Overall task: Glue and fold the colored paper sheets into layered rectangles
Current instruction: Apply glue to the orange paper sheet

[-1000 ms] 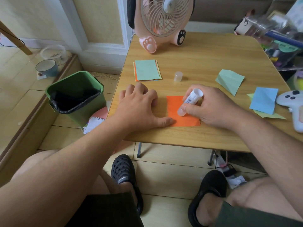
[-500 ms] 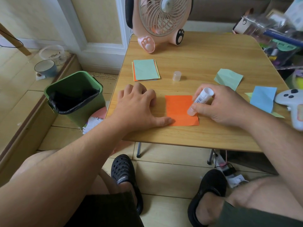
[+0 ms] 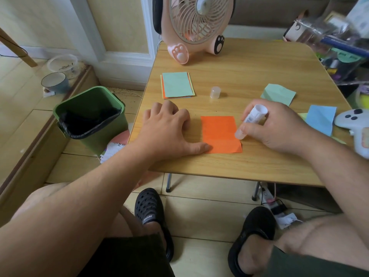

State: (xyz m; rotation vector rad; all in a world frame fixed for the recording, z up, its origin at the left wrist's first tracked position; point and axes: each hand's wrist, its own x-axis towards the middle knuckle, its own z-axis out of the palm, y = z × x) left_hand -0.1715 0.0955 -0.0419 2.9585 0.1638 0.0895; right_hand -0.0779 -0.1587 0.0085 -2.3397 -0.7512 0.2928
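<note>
My left hand (image 3: 167, 128) lies on the table (image 3: 249, 66) just left of the orange sheet (image 3: 219, 134); its fingers are bent with the tips on the wood, and my thumb stretches right to press the sheet's near left corner flat. My right hand (image 3: 279, 126) is curled round the glue stick (image 3: 252, 120), thumb and fingers pinching the tube; the stick tilts, its upper end away from me, its lower tip touching the sheet at the right edge, a little above a crease that runs across the sheet near its bottom. The sheet lies flat near the table's front edge, between my two hands. Beyond the sheet and a little right stands the cap (image 3: 215, 92), upright and alone; beyond and left of the sheet lies a stack (image 3: 177, 84) of sheets, green on top, with orange and yellow edges showing. Right of the sheet, past my right hand, lie a folded green piece (image 3: 278, 93) and a blue piece (image 3: 320, 119); a white controller (image 3: 355, 126) rests at the table's right edge. Far beyond the sheet, at the back of the table, stands a pink fan (image 3: 197, 27); left of the table, on the floor, a green bin (image 3: 89, 116).
</note>
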